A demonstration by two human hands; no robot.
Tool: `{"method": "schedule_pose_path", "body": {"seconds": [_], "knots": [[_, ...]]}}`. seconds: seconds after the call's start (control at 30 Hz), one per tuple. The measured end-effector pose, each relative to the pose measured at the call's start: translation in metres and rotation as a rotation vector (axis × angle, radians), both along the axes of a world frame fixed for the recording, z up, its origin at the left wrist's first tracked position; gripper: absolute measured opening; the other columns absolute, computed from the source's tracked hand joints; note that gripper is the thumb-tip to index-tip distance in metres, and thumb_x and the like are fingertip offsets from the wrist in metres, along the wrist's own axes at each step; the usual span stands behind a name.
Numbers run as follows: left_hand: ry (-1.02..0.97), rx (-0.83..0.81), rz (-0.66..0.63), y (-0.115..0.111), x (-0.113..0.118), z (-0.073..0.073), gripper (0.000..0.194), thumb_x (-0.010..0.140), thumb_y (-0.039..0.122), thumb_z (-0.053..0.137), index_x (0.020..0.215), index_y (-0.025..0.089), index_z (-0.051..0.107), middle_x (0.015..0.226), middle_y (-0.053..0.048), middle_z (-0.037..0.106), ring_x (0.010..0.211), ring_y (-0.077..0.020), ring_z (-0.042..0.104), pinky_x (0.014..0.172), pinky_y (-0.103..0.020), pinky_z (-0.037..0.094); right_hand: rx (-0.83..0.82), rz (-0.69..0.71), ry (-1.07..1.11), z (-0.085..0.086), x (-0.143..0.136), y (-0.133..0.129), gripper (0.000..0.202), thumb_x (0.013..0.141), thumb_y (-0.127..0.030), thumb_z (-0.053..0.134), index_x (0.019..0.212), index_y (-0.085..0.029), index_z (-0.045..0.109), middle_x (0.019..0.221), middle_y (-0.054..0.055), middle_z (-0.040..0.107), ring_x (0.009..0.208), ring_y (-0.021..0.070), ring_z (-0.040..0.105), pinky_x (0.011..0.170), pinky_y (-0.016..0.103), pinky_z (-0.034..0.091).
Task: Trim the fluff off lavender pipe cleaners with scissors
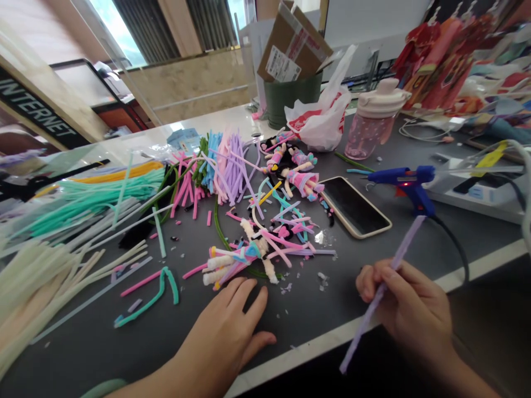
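Observation:
My right hand (415,304) pinches a lilac pipe cleaner (369,318) near its middle, over the table's front edge. The stem slants, upper end toward the glue gun. My left hand (226,320) rests on the dark tabletop with fingers apart and nothing visible in it. Just beyond its fingertips lies a cream pipe-cleaner doll (244,254) with blue and pink parts. Pink and lilac cut stems (282,243) are heaped beside the doll. To the left lie a bent teal pipe cleaner (153,298) and a short pink piece (141,283).
A blue glue gun (404,179) with a lit red light stands at right, its cord trailing forward. Near it are a phone (357,207) and a pink bottle (369,124). Finished dolls (301,179), standing pipe-cleaner bundles (232,166) and a plastic bag (321,121) sit farther back.

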State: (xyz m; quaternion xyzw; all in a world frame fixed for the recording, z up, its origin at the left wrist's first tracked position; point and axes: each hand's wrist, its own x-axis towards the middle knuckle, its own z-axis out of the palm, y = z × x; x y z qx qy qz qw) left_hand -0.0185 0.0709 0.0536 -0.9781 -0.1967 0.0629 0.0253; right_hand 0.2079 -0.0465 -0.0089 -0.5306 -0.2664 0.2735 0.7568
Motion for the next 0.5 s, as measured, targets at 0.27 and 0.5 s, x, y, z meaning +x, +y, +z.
{"method": "schedule_pose_path", "body": {"seconds": [0.27, 0.5], "knots": [[-0.134, -0.099, -0.103, 0.0066, -0.0061, -0.0044, 0.033, 0.087, 0.032, 0.071, 0.114, 0.013, 0.07, 0.113, -0.017, 0.074, 0.107, -0.0309, 0.07, 0.092, -0.043, 0.061, -0.034, 0.0, -0.016, -0.0022, -0.0007, -0.0044, 0.025, 0.087, -0.036, 0.066, 0.067, -0.022, 0.059, 0.055, 0.0, 0.052, 0.054, 0.0148, 0.052, 0.049, 0.029, 0.04], [-0.059, -0.066, -0.103, 0.007, 0.0035, -0.0088, 0.05, 0.085, 0.037, 0.072, 0.123, 0.005, 0.066, 0.119, -0.022, 0.072, 0.107, -0.0348, 0.07, 0.093, -0.047, 0.06, -0.058, 0.027, -0.044, -0.0034, -0.0009, -0.0092, 0.027, 0.088, -0.038, 0.064, 0.067, -0.022, 0.06, 0.054, 0.0, 0.054, 0.054, 0.0144, 0.052, 0.05, 0.028, 0.041]]}}
